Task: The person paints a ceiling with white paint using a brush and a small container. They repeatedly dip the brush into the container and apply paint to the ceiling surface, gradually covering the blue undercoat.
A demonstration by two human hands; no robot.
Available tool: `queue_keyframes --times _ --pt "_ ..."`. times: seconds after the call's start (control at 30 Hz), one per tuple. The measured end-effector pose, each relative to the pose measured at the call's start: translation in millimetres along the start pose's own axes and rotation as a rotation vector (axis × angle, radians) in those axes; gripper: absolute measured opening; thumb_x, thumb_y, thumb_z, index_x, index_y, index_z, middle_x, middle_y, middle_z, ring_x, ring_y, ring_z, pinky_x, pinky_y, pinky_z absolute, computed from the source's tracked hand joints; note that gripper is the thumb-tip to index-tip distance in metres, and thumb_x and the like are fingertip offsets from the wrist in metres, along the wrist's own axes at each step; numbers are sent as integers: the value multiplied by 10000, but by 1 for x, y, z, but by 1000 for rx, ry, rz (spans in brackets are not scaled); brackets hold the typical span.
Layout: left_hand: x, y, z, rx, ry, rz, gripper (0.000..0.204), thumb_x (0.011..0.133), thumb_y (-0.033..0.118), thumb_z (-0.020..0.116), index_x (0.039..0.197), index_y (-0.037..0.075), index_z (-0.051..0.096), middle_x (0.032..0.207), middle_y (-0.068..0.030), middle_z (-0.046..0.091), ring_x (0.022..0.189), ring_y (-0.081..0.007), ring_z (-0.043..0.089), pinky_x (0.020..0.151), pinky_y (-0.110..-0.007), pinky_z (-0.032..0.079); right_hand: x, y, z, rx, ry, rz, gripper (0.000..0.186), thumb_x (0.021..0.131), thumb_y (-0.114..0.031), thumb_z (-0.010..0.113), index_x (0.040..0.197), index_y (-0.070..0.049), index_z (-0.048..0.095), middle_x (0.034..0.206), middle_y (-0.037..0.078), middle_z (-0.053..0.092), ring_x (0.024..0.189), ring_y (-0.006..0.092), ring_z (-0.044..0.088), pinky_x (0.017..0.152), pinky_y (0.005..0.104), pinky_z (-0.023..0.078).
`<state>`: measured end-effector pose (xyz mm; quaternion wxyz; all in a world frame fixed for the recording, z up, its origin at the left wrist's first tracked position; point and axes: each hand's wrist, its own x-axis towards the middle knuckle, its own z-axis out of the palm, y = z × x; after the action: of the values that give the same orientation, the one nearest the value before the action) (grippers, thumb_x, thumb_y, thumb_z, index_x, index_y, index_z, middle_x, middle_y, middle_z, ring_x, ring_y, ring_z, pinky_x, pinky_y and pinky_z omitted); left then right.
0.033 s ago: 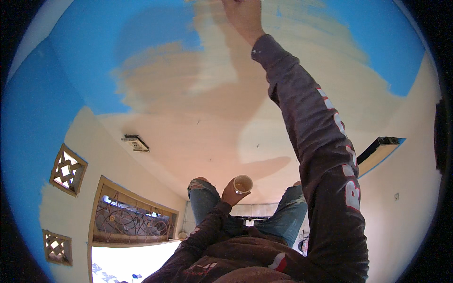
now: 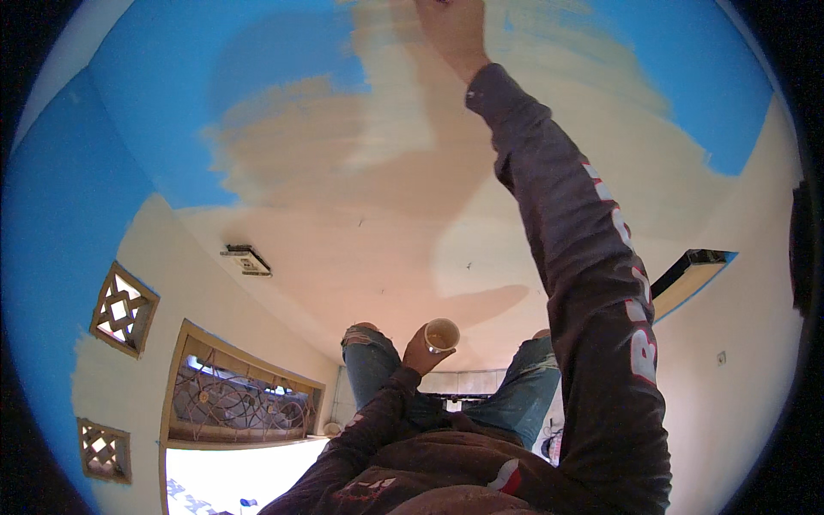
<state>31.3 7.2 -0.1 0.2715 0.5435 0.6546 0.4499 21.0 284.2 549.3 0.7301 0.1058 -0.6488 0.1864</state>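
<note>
My left hand [image 2: 419, 354] is wrapped round a small pale cup [image 2: 442, 336] in front of my lap, between my knees. Some light-coloured stuff shows inside the cup. High up, my right hand [image 2: 455, 34] reaches to the wall [image 2: 403, 163] at the top edge of the view. Its fingers look curled, and what they hold is hidden or cut off. The wall is partly bright blue and partly covered in streaky cream paint, with a ragged border between the two colours. Shadows of my arm and body fall across it.
A window with a curly metal grille [image 2: 240, 399] stands at the lower left, beside two patterned vent openings [image 2: 125, 309]. A small switch-like fixture [image 2: 247, 260] sits on the wall. At right is a dark-edged recess [image 2: 691, 279]. My bent knees [image 2: 371, 356] are in ripped jeans.
My right hand and forearm have shifted slightly to the right along the wall. My left hand and the cup stay where they were.
</note>
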Motion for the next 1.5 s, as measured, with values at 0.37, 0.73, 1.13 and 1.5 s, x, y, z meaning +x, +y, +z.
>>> queue_keyframes --times 0.37,0.73,1.13,1.5 --pt "4 -8 11 -26 -40 39 775 720 342 938 1343 65 571 1268 -152 665 1189 -306 650 1010 -428 536 23 -24 -239 -635 -1 61 307 1030 -310 663 1152 -47 766 776 -22 671 674 41 486 581 216 402" --pt "6 -6 10 9 -105 33 826 733 390 927 1377 50 537 1301 -161 652 1221 -308 637 1049 -430 521 17 -90 -323 -538 254 78 266 1026 -189 638 1212 -15 717 988 50 782 687 33 524 592 205 419" --pt "6 -9 12 9 -65 22 825 731 375 926 1381 56 531 1308 -166 642 1232 -330 619 1043 -441 512 23 -83 -180 -189 -32 183 288 1046 -210 625 1237 -12 711 1046 77 763 730 29 498 590 192 397" --pt "5 -10 11 22 18 39 800 728 360 933 1360 52 552 1284 -170 655 1205 -328 638 1021 -432 528 -23 -44 -38 -460 -324 146 224 980 -175 671 1141 -42 752 936 64 771 760 101 655 700 265 543"
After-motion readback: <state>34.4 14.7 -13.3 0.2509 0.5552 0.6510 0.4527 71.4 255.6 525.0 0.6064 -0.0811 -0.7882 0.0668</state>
